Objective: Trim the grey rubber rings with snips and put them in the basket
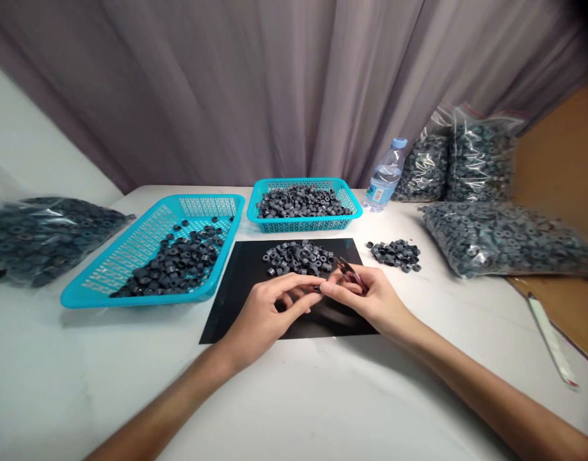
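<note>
My left hand (269, 310) and my right hand (365, 298) meet over a black mat (246, 275) on the white table. The left fingers pinch a small dark ring (317, 289) between the two hands. The right hand grips a pair of tweezers (347, 269), whose tip points up and left toward a heap of dark grey rings (298, 256) on the far part of the mat. A smaller heap of rings (397, 253) lies on the table just right of the mat.
A large turquoise basket (130, 256) with rings sits left, a smaller full one (303, 221) behind the mat. A water bottle (384, 176) and bags of rings (505, 237) stand right; another bag (39, 234) lies far left. A white strip (550, 336) lies at the right edge.
</note>
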`<state>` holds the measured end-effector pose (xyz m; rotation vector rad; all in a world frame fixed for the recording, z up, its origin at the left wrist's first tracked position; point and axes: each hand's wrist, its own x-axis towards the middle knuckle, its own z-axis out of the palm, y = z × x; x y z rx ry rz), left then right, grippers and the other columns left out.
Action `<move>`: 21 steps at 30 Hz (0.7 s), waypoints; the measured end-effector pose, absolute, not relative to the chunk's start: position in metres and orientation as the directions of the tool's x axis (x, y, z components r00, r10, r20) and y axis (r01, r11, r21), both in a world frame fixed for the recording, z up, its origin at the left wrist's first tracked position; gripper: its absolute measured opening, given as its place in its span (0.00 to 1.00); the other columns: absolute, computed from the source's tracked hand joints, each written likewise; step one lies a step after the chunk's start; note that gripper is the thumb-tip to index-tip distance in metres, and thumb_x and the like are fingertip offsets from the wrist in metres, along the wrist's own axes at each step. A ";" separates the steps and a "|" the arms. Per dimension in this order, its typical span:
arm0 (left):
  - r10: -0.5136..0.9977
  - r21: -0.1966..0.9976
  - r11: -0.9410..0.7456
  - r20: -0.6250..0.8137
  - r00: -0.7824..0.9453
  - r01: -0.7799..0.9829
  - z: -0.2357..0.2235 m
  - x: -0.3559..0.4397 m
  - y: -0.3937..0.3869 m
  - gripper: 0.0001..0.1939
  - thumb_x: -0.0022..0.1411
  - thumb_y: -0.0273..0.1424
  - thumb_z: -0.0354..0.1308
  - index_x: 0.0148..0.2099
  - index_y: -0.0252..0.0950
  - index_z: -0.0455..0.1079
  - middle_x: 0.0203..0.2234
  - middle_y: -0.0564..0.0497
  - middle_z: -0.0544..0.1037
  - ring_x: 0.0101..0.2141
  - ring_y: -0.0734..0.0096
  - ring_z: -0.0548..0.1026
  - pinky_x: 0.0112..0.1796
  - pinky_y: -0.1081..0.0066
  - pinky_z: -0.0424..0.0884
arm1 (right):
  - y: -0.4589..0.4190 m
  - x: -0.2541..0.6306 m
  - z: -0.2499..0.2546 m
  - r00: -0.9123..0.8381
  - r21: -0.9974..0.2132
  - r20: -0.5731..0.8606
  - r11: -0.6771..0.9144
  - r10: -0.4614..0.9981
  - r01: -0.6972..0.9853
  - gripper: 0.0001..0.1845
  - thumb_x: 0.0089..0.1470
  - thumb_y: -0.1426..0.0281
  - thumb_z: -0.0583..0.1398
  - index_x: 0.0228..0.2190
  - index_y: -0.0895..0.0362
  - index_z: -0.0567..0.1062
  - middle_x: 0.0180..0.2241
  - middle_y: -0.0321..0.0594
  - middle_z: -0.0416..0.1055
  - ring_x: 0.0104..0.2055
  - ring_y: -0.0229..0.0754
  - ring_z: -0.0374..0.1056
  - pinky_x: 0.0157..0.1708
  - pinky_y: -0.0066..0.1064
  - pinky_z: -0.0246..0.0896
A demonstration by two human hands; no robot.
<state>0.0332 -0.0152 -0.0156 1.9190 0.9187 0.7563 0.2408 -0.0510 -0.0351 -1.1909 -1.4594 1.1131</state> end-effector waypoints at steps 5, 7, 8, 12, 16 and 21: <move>0.828 0.852 -0.400 0.178 0.532 0.337 -0.016 0.033 -0.015 0.11 0.65 0.33 0.64 0.49 0.40 0.81 0.37 0.52 0.84 0.31 0.73 0.76 0.30 0.75 0.69 | -0.051 0.242 -0.035 -0.166 -0.965 0.132 0.166 0.977 0.205 0.18 0.62 0.55 0.62 0.32 0.58 0.76 0.22 0.27 0.46 0.24 0.33 0.42 0.23 0.29 0.41; 0.837 0.851 -0.399 0.185 0.515 0.342 -0.017 0.034 -0.014 0.11 0.65 0.33 0.64 0.48 0.40 0.81 0.37 0.51 0.84 0.31 0.73 0.76 0.31 0.75 0.69 | -0.050 0.243 -0.035 -0.158 -0.948 0.164 0.200 0.974 0.248 0.18 0.64 0.56 0.60 0.31 0.58 0.75 0.23 0.29 0.50 0.25 0.34 0.45 0.24 0.29 0.43; 0.842 0.854 -0.391 0.182 0.508 0.342 -0.017 0.034 -0.014 0.11 0.65 0.33 0.64 0.48 0.40 0.82 0.36 0.51 0.84 0.31 0.73 0.76 0.31 0.75 0.69 | -0.050 0.242 -0.035 -0.150 -0.939 0.180 0.215 0.972 0.267 0.18 0.65 0.57 0.58 0.30 0.57 0.74 0.23 0.30 0.52 0.25 0.34 0.47 0.24 0.29 0.44; 0.859 0.894 -0.304 0.108 0.500 0.330 -0.018 0.034 -0.013 0.13 0.65 0.37 0.64 0.49 0.40 0.81 0.35 0.51 0.84 0.31 0.71 0.76 0.30 0.74 0.69 | -0.050 0.243 -0.037 -0.104 -0.924 0.245 0.265 0.964 0.276 0.13 0.66 0.60 0.58 0.33 0.56 0.72 0.27 0.32 0.60 0.27 0.35 0.53 0.26 0.28 0.50; 0.855 0.947 -0.182 0.019 0.519 0.265 -0.022 0.034 -0.010 0.16 0.63 0.40 0.66 0.50 0.39 0.81 0.35 0.49 0.84 0.31 0.70 0.75 0.27 0.75 0.67 | -0.051 0.245 -0.038 -0.097 -0.927 0.280 0.295 0.955 0.232 0.11 0.64 0.59 0.60 0.37 0.55 0.72 0.26 0.30 0.55 0.27 0.35 0.52 0.26 0.27 0.51; 0.832 0.982 -0.090 -0.016 0.555 0.165 -0.026 0.031 -0.008 0.14 0.63 0.40 0.65 0.47 0.38 0.82 0.32 0.48 0.84 0.31 0.70 0.75 0.25 0.76 0.66 | -0.052 0.246 -0.036 -0.171 -0.923 0.258 0.295 0.951 0.248 0.14 0.61 0.59 0.64 0.43 0.55 0.73 0.24 0.27 0.46 0.25 0.35 0.47 0.25 0.27 0.49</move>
